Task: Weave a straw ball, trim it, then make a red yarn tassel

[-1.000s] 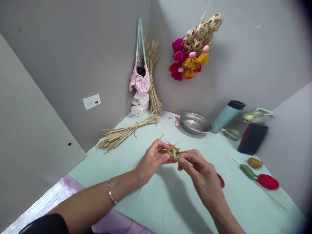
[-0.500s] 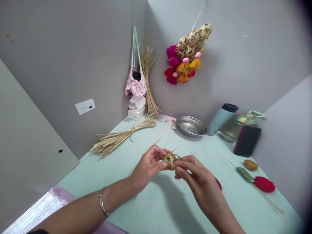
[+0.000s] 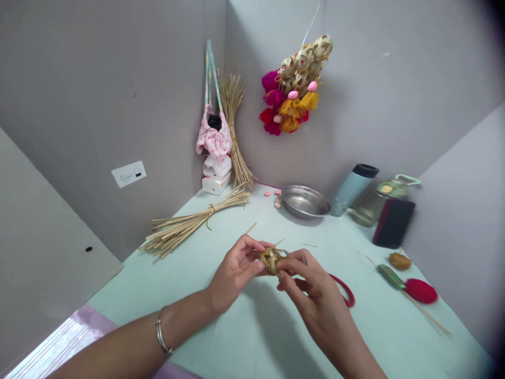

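A small woven straw ball [image 3: 270,260] is held above the table between both hands, with thin strip ends sticking out at its top. My left hand [image 3: 240,266] grips its left side, thumb in front and fingers behind. Closed in a pinch, my right hand [image 3: 307,279] holds the ball's right edge between thumb and fingertips. Behind the right hand a red curved loop [image 3: 347,292] shows on the table; the rest of it is hidden.
A tied straw bundle [image 3: 193,223] lies at the left, and another bundle [image 3: 232,126] leans in the corner. At the back stand a steel bowl [image 3: 305,202], a blue tumbler [image 3: 353,189], a green bottle [image 3: 369,205] and a phone [image 3: 393,223]. Red yarn [image 3: 421,291] lies at the right.
The view has shifted slightly. My right fingers have moved a little on the woven ball, and more of the red loop shows behind the right hand.
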Demonstrator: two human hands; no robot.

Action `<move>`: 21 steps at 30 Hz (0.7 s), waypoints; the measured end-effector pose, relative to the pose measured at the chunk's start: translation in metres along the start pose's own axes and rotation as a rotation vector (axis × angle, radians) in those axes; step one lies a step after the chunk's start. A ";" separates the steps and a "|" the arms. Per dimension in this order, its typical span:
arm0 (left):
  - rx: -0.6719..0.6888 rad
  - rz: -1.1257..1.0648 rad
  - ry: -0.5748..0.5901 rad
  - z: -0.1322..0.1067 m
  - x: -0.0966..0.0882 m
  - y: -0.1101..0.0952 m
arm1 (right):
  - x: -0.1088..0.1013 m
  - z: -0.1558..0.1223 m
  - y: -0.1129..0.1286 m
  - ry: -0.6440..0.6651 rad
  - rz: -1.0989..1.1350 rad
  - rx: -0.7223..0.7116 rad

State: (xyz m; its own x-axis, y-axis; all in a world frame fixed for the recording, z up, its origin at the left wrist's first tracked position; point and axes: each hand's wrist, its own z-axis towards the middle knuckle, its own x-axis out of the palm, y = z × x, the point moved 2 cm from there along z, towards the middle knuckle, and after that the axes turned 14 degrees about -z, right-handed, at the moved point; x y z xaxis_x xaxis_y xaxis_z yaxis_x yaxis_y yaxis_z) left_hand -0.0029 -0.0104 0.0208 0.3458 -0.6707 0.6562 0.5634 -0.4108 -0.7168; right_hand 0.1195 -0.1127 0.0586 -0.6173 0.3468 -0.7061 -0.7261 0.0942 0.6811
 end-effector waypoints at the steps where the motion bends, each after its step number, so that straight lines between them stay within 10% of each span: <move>1: 0.003 -0.001 0.001 0.000 0.000 0.000 | 0.000 0.000 0.001 0.005 -0.004 -0.014; 9: -0.001 -0.001 -0.009 -0.001 0.001 0.000 | -0.006 0.002 -0.001 0.068 -0.007 -0.131; 21: 0.002 -0.040 -0.031 0.000 0.000 0.003 | 0.007 0.004 -0.007 -0.110 0.154 0.053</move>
State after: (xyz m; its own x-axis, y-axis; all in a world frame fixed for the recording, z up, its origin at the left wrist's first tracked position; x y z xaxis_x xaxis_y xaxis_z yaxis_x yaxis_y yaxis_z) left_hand -0.0009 -0.0115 0.0184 0.3458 -0.6343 0.6915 0.5789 -0.4358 -0.6892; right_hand 0.1213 -0.1069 0.0496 -0.6807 0.4609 -0.5694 -0.6071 0.0799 0.7906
